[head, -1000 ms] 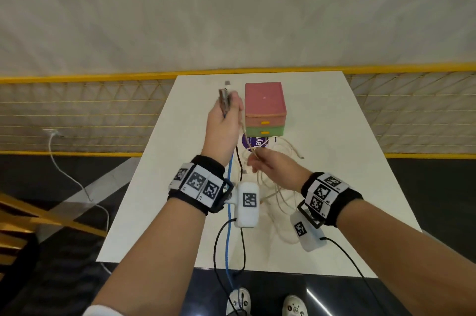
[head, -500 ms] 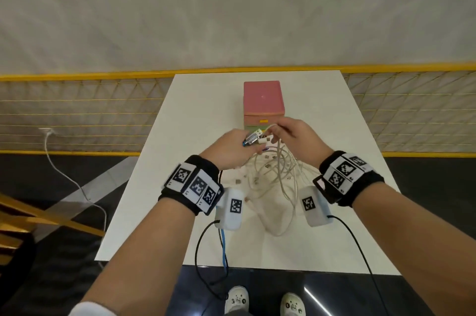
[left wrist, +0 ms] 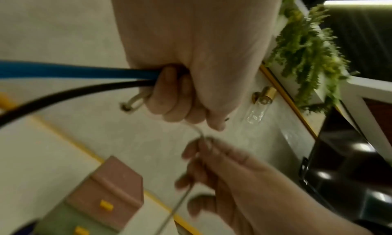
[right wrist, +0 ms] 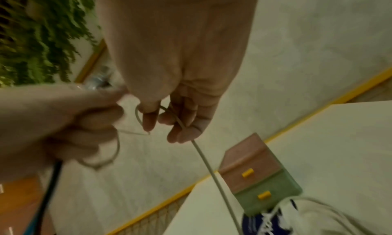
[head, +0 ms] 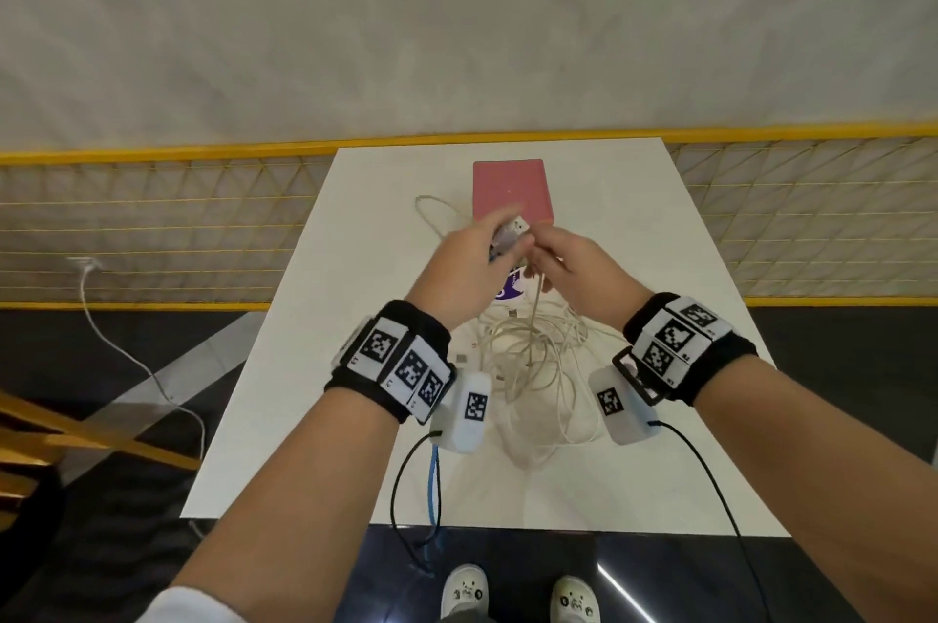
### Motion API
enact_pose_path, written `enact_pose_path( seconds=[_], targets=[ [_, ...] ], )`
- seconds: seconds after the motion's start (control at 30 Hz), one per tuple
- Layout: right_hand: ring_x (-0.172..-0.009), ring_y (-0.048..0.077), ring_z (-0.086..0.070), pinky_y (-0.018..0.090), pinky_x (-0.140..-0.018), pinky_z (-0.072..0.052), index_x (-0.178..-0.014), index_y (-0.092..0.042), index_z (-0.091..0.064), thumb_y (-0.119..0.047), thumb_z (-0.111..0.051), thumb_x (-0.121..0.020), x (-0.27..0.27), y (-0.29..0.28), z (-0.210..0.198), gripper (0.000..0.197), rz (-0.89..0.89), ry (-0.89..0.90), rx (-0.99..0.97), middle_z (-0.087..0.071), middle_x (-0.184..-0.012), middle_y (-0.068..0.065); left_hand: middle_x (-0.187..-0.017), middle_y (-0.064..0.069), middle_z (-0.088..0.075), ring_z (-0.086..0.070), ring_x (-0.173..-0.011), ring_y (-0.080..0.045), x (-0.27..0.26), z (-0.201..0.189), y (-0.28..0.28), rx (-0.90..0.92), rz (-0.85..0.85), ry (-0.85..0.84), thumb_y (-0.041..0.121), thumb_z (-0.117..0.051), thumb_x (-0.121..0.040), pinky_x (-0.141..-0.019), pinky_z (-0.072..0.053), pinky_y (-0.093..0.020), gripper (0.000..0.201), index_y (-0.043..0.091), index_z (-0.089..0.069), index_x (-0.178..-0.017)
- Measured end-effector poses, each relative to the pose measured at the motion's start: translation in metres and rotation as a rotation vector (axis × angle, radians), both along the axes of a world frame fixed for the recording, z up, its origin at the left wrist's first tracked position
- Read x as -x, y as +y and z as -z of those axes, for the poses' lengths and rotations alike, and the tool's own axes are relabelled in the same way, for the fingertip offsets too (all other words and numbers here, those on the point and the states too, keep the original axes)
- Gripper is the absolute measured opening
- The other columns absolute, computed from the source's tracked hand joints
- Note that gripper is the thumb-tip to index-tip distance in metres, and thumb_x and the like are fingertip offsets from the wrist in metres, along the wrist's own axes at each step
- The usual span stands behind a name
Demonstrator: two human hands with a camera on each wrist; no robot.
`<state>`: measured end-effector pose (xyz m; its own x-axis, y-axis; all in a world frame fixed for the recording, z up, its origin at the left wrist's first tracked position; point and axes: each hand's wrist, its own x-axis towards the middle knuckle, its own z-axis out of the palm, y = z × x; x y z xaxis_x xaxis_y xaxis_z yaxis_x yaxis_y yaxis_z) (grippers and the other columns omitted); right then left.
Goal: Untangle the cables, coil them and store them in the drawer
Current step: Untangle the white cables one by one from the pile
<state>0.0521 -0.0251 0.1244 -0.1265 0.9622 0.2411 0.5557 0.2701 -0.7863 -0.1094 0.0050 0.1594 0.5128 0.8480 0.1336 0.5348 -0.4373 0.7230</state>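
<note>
Blurring in both wrist views; plug details unreadable. Left hand (head: 464,262) fisted round blue cable (left wrist: 74,72), black cable (left wrist: 70,92) and plug bundle, just before drawer box (head: 510,191). Right hand (head: 573,277) pinches white cable (right wrist: 212,170), strand dropping steeply to tangled pile (head: 533,358) on bench (head: 660,226), nearer than drawer box. Lower drawers hidden behind hands in head view.

Cable tangle (head: 533,358) lies on table (head: 660,267) before drawer box (head: 510,188).
</note>
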Motion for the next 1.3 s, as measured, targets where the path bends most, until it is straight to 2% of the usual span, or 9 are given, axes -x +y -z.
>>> enact_pose_path(
  seconds=[0.13, 0.33, 0.43, 0.6, 0.73, 0.9, 1.1, 1.2, 1.3],
  targets=[
    [-0.071, 0.013, -0.057, 0.028, -0.064, -0.052, -0.098, -0.011, -0.056, -0.008, -0.038, -0.100, 0.002, -0.001, -0.011, 0.018, -0.024, 0.149, -0.017, -0.056, -0.079, -0.004, -0.079, 0.003, -0.063, -0.058, -0.073, -0.013, -0.004, 0.003, 0.007, 0.024, -0.006, -0.038, 0.041, -0.053, -0.098, -0.062, -0.042, -0.023, 0.026, 0.015, -0.060, -0.096],
    [-0.077, 0.015, -0.067, 0.039, -0.069, -0.059, -0.127, -0.016, -0.032, -0.008, -0.040, -0.099, 0.020, -0.006, -0.001, 0.031, -0.125, 0.230, 0.071, -0.061, -0.089, 0.022, -0.061, 0.009, -0.051, -0.046, -0.051, 0.000, -0.002, -0.004, 0.008, -0.239, -0.133, -0.096, 0.037, -0.056, -0.098, -0.051, -0.034, -0.014, 0.024, 0.014, -0.060, -0.093],
    [-0.078, 0.014, -0.067, 0.033, -0.069, -0.058, -0.118, -0.008, -0.040, -0.008, -0.044, -0.098, 0.021, -0.003, 0.000, 0.021, -0.058, 0.253, 0.090, -0.066, -0.090, 0.019, -0.060, 0.012, -0.050, -0.048, -0.050, 0.003, 0.003, -0.007, 0.007, -0.277, -0.248, -0.214, 0.034, -0.057, -0.098, -0.051, -0.034, -0.012, 0.021, 0.018, -0.054, -0.084],
    [-0.074, 0.011, -0.063, 0.022, -0.065, -0.051, -0.091, -0.013, -0.060, -0.015, -0.043, -0.100, 0.005, -0.011, 0.021, 0.019, 0.008, 0.108, 0.209, -0.064, -0.079, 0.004, -0.070, 0.012, -0.053, -0.048, -0.058, 0.003, 0.023, -0.022, 0.022, -0.218, -0.405, -0.374, 0.035, -0.055, -0.098, -0.058, -0.034, -0.016, 0.028, 0.008, -0.064, -0.097],
    [-0.074, 0.019, -0.064, 0.024, -0.066, -0.054, -0.098, -0.016, -0.060, -0.012, -0.043, -0.099, 0.007, -0.014, -0.001, 0.018, 0.003, 0.146, 0.044, -0.065, -0.076, 0.002, -0.083, 0.019, -0.055, -0.052, -0.065, 0.008, 0.024, -0.027, 0.006, -0.114, -0.117, -0.281, 0.029, -0.058, -0.098, -0.062, -0.039, -0.006, 0.035, 0.037, -0.051, -0.132],
    [-0.074, 0.009, -0.066, 0.019, -0.069, -0.053, -0.093, -0.017, -0.059, -0.011, -0.051, -0.096, 0.009, -0.004, -0.026, 0.010, 0.038, 0.194, -0.088, -0.066, -0.079, -0.005, -0.065, 0.010, -0.054, -0.049, -0.056, 0.000, 0.016, -0.020, 0.002, -0.189, -0.096, -0.158, 0.036, -0.058, -0.097, -0.051, -0.037, -0.014, 0.017, 0.021, -0.054, -0.091],
    [-0.075, 0.020, -0.061, 0.023, -0.065, -0.048, -0.094, -0.001, -0.062, -0.008, -0.047, -0.096, 0.008, -0.011, 0.017, 0.016, 0.015, -0.090, 0.179, -0.065, -0.082, 0.005, -0.078, 0.020, -0.056, -0.053, -0.068, 0.013, 0.023, -0.035, 0.012, -0.270, -0.364, -0.456, 0.027, -0.059, -0.098, -0.066, -0.043, -0.015, 0.013, 0.019, -0.059, -0.107],
    [-0.078, 0.019, -0.062, 0.031, -0.066, -0.054, -0.097, -0.004, -0.064, -0.010, -0.046, -0.097, 0.010, -0.009, 0.013, 0.019, 0.052, -0.034, 0.154, -0.062, -0.079, -0.001, -0.091, 0.020, -0.057, -0.052, -0.075, 0.015, 0.026, -0.030, 0.007, -0.242, -0.197, -0.344, 0.022, -0.059, -0.097, -0.073, -0.041, -0.005, 0.044, 0.030, -0.047, -0.138],
    [-0.080, 0.022, -0.063, 0.033, -0.069, -0.057, -0.101, -0.006, -0.066, -0.008, -0.049, -0.096, 0.013, -0.006, -0.006, 0.018, 0.019, -0.013, -0.004, -0.064, -0.087, 0.008, -0.085, 0.013, -0.060, -0.057, -0.072, 0.001, 0.019, -0.016, 0.000, -0.155, 0.013, -0.022, 0.032, -0.057, -0.098, -0.062, -0.039, -0.005, 0.026, 0.026, -0.059, -0.124]
  ],
)
